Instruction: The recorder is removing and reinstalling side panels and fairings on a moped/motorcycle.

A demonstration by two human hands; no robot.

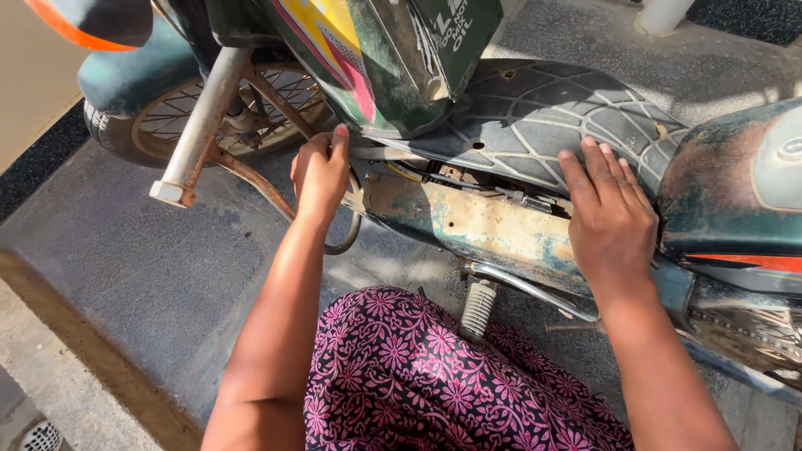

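Scooter (718, 192), old, green, rusted, lying across my view with its long axis running left to right, front wheel (180, 113) at far left; ribbed rubber footboard mat (535, 108), dark, sloping across the middle, directly ahead of both my hands; side panel (476, 225) under it, paint worn to cream and rust, running between the two hands; my right hand (614, 213), fingers spread flat, pressed on the mat's near edge toward the seat end; my left hand (320, 171), curled shut around the panel's front end, thumb up, well apart from the right; foot peg (479, 307), grey, just below the panel, nearest my knee
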